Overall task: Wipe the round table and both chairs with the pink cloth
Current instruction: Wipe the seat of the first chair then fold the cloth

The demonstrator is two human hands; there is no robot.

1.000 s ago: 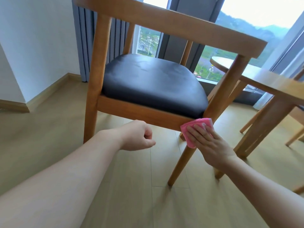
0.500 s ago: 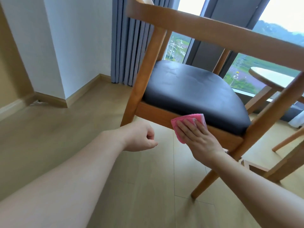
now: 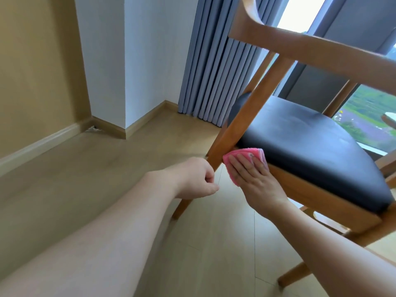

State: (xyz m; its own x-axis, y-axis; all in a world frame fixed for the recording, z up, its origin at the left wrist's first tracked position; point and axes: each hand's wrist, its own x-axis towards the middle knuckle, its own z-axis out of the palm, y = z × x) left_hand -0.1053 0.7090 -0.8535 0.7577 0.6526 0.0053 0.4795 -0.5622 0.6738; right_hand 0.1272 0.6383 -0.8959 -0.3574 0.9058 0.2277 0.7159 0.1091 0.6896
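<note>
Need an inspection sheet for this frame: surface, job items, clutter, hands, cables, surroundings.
Surface: light wood-plank floor; no dirt visible on it.
Job's things: wooden chair with black padded seat; pink cloth pressed flat against the seat rail, next to the back leg; only a sliver of the round table shows at the right edge; second chair not in view.
Clutter: small pale scrap by the baseboard in the wall corner; cannot tell what it is.
Hands: right hand flat on the cloth, fingers spread; left hand loosely curled, empty, just short of the leg.
Cables: nothing seen.
Surroundings: white wall, blue-grey curtain, window with greenery outside.
</note>
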